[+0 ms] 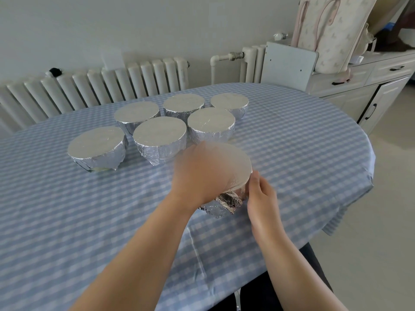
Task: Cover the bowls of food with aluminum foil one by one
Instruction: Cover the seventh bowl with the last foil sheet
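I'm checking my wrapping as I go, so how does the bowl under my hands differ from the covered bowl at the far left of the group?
The bowl under the hands sits nearer the table's front edge, apart from the group; the far-left bowl sits with the five others. The left hand lies over the near bowl's top and the right hand touches its side; nothing touches the far-left bowl. Both are covered with foil, flat on top and crinkled down the sides.

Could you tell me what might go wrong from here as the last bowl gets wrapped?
1. The left hand lies across the foil top of the near bowl; pressing could dent or tear it.
2. The right hand works the foil at its side, where crumpled foil may stay loose.
3. A shove could knock it into the six covered bowls nearby.
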Tool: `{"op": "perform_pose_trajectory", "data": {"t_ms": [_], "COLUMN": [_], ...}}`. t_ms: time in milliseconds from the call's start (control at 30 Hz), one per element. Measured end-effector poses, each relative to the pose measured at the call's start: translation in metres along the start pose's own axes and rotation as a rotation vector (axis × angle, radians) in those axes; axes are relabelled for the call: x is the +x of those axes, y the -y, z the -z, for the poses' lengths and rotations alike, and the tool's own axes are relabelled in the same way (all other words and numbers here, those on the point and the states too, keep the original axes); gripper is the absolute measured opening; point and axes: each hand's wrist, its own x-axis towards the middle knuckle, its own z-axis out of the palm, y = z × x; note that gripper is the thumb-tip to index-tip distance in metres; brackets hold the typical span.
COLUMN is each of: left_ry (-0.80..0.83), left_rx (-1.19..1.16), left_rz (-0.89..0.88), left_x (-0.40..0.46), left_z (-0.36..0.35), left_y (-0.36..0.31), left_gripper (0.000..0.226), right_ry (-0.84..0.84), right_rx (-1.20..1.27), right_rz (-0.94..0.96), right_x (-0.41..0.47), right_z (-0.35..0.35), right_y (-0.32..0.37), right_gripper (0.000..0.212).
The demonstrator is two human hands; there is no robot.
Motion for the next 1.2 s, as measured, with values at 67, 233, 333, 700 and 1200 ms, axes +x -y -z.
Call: {"op": "perform_pose_trajectory", "data": {"t_ms": [67,233,333,700,1200], "left_ry": [0.010,0.004,0.028,0.034,0.116], "left_rx": [-0.027,-0.036,-0.053,-0.066,-0.334], "left_rz": [0.020,0.080,0.119,0.112,-0.059], "left_x": [0.000,0.002,0.001,-0.015,-0.022], "left_z": [0.003,0.003,0.004,0.007,0.011], "left_y": [-0.003,-0.012,-0.018,-0.015,0.021], "left_gripper": [0.068,0.069,0.071,0.106,0.128], "right_ry": [-0.005,0.017,0.054,0.089,-0.040], "right_rx": [0.016,0.062,0.054,0.059,0.053], "right_rz": [0.005,-0.095,-0.150,-0.111,-0.146], "right_x": [0.003,0.012,0.020,0.037,0.039], "right_z": [-0.002,0.002,0.007,0.018,0.014], "right_y": [0.001,0.008,0.014,0.013,0.006], "right_gripper": [0.046,0.044,0.044,0.032,0.032]}}
